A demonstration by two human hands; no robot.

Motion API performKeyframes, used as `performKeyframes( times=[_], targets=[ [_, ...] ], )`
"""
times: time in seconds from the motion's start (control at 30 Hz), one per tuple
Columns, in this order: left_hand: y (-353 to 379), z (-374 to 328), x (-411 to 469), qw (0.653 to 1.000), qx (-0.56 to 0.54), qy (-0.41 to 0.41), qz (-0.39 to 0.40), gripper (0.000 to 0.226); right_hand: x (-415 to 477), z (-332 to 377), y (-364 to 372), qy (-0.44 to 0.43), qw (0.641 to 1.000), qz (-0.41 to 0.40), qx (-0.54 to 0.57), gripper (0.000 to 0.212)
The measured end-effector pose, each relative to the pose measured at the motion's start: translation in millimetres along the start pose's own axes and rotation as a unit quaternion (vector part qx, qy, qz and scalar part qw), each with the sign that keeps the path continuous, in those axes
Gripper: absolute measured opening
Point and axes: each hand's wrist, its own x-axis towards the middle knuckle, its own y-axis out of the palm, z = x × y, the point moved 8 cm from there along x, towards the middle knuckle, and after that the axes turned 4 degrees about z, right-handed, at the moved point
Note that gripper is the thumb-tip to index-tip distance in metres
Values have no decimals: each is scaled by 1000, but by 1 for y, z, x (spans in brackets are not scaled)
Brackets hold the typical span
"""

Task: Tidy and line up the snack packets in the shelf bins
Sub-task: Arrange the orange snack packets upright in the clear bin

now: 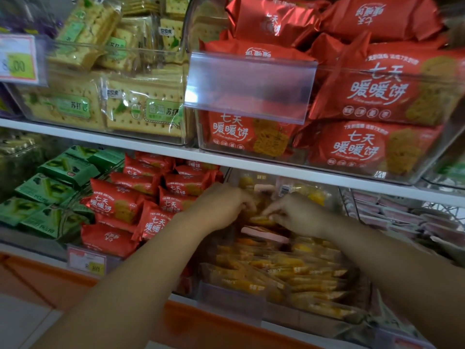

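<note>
Well, in the head view, both hands are low down in the see-through plastic bin [231, 298] under the white shelf board [151, 151]. That bin is full of clear plastic packets of yellow-orange snacks [289, 268], and they lie in untidy rows. The left hand [221, 205] and the right hand [298, 214] are close together with fingers curled. Both pinch one small orange packet [261, 219] at the back of the pile, though it is a bit blurry there. I think the packets are slippery, so the pinched one could slip out and drop behind the rest. The pile looks loose, so a hard push could knock the front rows crooked. The left arm could also bump the shiny red foil packets [118, 205] just beside it.
</note>
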Motion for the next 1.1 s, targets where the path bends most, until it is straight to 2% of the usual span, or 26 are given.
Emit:
performKeyframes(
  times=[0.07, 0.13, 0.2, 0.3, 0.4, 0.67, 0.77, 0.83, 0.97, 1.03, 1.1],
  targets=[
    [-24, 13, -20, 993, -51, -22, -105, 26, 1, 11, -8, -7, 1000, -21, 0, 26],
    [-42, 30, -46, 968, -122, -51, -212, 25, 6, 26, -23, -27, 997, -78, 0, 27],
    [-42, 40, -68, 950, -156, -86, -257, 24, 15, 45, -26, -51, 993, -105, -35, 27],
    [-26, 38, -87, 943, -166, -90, -273, 21, 36, 63, -5, -75, 989, -61, -110, 28],
    [-16, 32, -93, 948, -119, -65, -289, 21, 53, 60, 11, -47, 988, -15, -143, 28],
    [-18, 38, -91, 945, -155, -49, -285, 20, 70, 62, 18, -25, 976, 40, -213, 22],
    [-19, 38, -93, 946, -167, -47, -274, 20, 70, 68, 12, -46, 974, 16, -223, 21],
    [-20, 40, -94, 947, -172, -45, -268, 20, 61, 70, -3, -68, 979, -39, -189, 18],
    [-23, 39, -96, 949, -183, -51, -251, 22, 8, 64, -28, -78, 983, -167, 6, 13],
    [-26, 32, -96, 949, -196, -51, -242, 23, -24, 58, -33, -59, 966, -233, 96, 15],
    [-29, 19, -98, 944, -234, -36, -229, 27, -50, 50, -36, -44, 934, -293, 199, 22]
  ],
)
